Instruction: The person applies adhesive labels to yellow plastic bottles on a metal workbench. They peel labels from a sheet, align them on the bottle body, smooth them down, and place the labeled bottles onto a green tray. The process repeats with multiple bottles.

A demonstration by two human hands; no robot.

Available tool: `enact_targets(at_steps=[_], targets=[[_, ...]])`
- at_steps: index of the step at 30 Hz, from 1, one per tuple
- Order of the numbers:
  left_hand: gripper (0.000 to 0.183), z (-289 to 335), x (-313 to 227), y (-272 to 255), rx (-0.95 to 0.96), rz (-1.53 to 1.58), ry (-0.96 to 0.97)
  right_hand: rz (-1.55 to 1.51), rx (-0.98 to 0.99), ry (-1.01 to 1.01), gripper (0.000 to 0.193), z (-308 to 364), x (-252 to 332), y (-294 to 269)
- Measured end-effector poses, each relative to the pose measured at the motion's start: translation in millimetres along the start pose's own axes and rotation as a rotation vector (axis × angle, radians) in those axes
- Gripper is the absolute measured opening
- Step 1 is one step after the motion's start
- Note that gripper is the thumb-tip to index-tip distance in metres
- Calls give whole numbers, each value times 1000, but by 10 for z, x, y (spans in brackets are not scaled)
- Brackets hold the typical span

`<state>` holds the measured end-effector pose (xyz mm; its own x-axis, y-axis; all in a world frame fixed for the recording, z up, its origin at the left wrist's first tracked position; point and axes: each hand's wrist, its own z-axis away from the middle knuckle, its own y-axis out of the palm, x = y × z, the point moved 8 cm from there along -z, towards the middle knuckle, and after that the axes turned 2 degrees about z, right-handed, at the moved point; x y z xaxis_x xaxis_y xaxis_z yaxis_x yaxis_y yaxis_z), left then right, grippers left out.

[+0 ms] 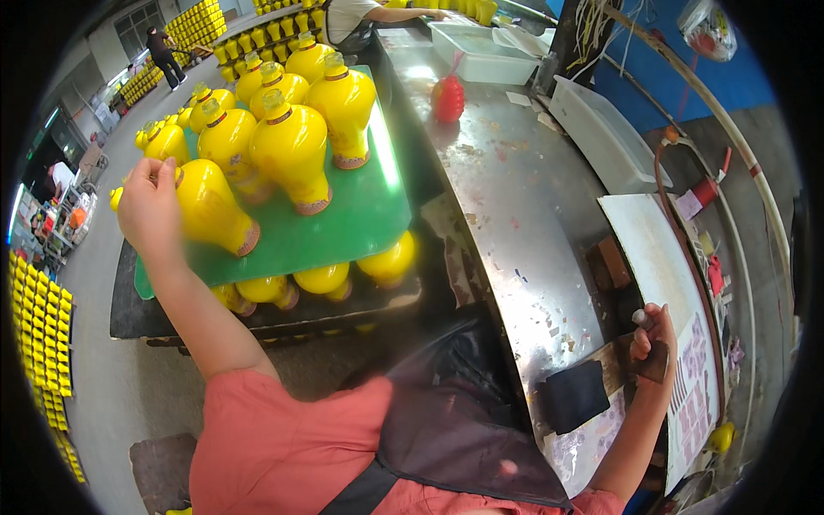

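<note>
1. The yellow vase is sitting left of the frame's centre, showing a glossy, bright body. Its broad, rounded shoulder is tapering to a narrower foot, which a brown speckled band is ringing. The shoulder is catching pale highlights. The axis is slanting, mouth end toward the upper left, foot toward the lower right; whether the vase is truly tilting or the lens is bending it, one cannot tell. Its neck is staying mostly out of sight.

2. The flat brown piece is lying at the lower right, showing a dark, plain face and a straight edge.

3. The small pale cap-like object is sticking out just above it, looking whitish and rounded.
</note>
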<state>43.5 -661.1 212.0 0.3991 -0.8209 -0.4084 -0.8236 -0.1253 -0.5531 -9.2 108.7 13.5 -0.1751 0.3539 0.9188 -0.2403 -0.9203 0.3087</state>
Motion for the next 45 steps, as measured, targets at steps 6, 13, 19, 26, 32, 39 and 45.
enact_targets(at_steps=[6, 13, 19, 26, 32, 39, 45], targets=[[30, -322, 342, -36, -74, -253, -21, 6, 18, -8, 36, -28, 21, 89], [30, -525, 675, 197, -18, -260, -6, -10, 29, 18, 35, -62, -58, 78], [27, -557, 661, 342, -18, -88, 63, -14, 41, -5, 36, -36, -64, 21], [26, -581, 822, 450, -21, 154, 17, -37, -1, -5, 39, -33, -153, -138], [32, -462, 638, 337, -155, -84, 100, -32, -104, 25, 43, 27, -187, -285], [31, 263, -861, -16, -539, 117, 381, 21, 10, 144, 41, 414, -252, 98], [26, 1260, -2700, 336, -244, 846, 677, 130, -31, 38, 45, 908, -112, 89]])
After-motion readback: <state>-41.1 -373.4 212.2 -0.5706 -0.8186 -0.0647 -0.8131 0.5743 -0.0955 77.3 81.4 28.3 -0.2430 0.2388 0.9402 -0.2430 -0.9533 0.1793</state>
